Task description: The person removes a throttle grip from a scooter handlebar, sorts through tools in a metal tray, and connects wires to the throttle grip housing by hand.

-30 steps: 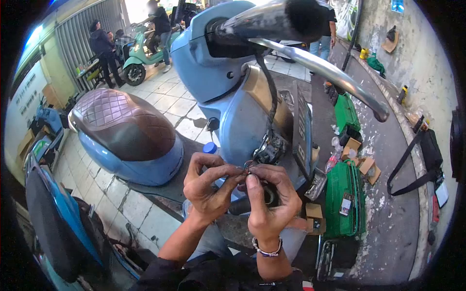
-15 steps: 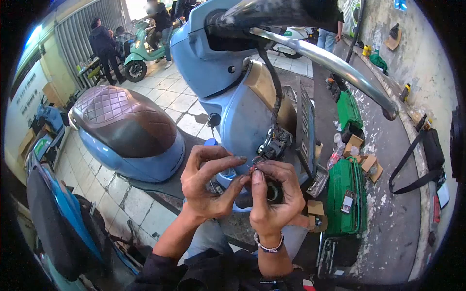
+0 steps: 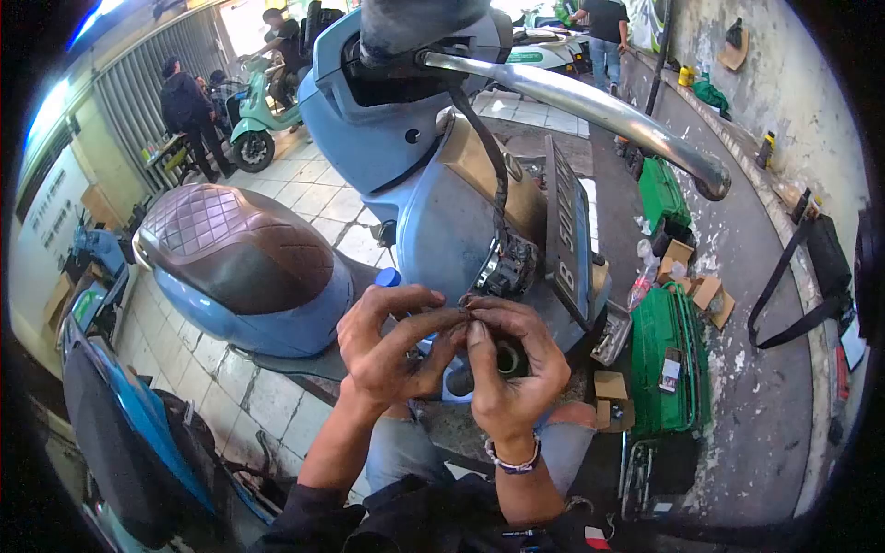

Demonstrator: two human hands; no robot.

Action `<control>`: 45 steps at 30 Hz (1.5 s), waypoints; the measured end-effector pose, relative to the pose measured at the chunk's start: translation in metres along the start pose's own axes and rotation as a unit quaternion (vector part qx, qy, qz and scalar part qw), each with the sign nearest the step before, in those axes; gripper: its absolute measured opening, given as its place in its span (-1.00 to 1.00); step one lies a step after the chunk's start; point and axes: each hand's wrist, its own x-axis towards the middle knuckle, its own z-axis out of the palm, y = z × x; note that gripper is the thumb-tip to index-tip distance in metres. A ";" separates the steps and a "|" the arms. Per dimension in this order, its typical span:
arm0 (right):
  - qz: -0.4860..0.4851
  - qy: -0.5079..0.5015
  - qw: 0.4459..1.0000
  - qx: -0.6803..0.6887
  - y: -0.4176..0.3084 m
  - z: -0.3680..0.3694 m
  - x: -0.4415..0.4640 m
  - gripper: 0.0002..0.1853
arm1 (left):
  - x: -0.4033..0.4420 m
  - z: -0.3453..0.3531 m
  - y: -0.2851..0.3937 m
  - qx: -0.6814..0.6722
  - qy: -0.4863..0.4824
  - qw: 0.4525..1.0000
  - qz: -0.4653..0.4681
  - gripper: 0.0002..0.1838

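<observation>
Thin wires [image 3: 467,302] show at the fingertips of both hands, in front of the blue scooter body [image 3: 442,230]. My right hand [image 3: 512,364] pinches them between thumb and bent fingers. Close against it, my left hand [image 3: 392,346] has its fingers curled, the fingertips meeting at the same spot; what they grip is too small to make out. Just beyond the hands hangs a dark switch assembly [image 3: 509,267] on a black cable [image 3: 489,147]. A blue bottle cap [image 3: 388,276] is behind my left hand.
The scooter's metal lever [image 3: 590,101] juts out above. Left are its quilted seat [image 3: 230,240] and another scooter [image 3: 138,433]. Right are green toolboxes [image 3: 666,369], small cardboard boxes [image 3: 612,401], a metal tray [image 3: 612,334] and a black bag [image 3: 816,263]. People stand in the background.
My left fingertips parted from my right ones half a second ago and now touch there again. The view has shifted, so the handlebar sits further left. A background person at the right is more visible.
</observation>
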 end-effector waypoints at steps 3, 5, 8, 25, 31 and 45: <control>-0.004 -0.004 1.000 0.008 0.004 0.001 -0.001 -0.88 | -0.004 0.003 0.005 -0.003 0.035 0.999 -0.030 -0.77; 0.002 0.001 1.000 0.024 0.004 0.004 -0.003 -0.88 | -0.007 0.002 0.006 -0.005 0.052 0.997 -0.056 -0.81; -0.019 -0.010 1.000 0.007 0.003 0.005 -0.001 -0.88 | -0.012 0.000 0.004 -0.004 0.057 0.996 -0.062 -0.78; -0.025 -0.021 0.999 -0.020 -0.001 0.004 0.003 -0.89 | -0.005 -0.006 -0.004 0.017 0.019 0.999 -0.025 -0.67; -0.019 -0.024 0.999 -0.019 -0.004 0.003 0.004 -0.89 | 0.002 -0.006 -0.009 0.032 0.018 0.999 0.011 -0.69; -0.093 -0.046 0.994 -0.039 -0.003 0.003 0.000 -0.88 | 0.018 -0.026 0.021 -0.258 -0.076 0.892 -0.363 -0.87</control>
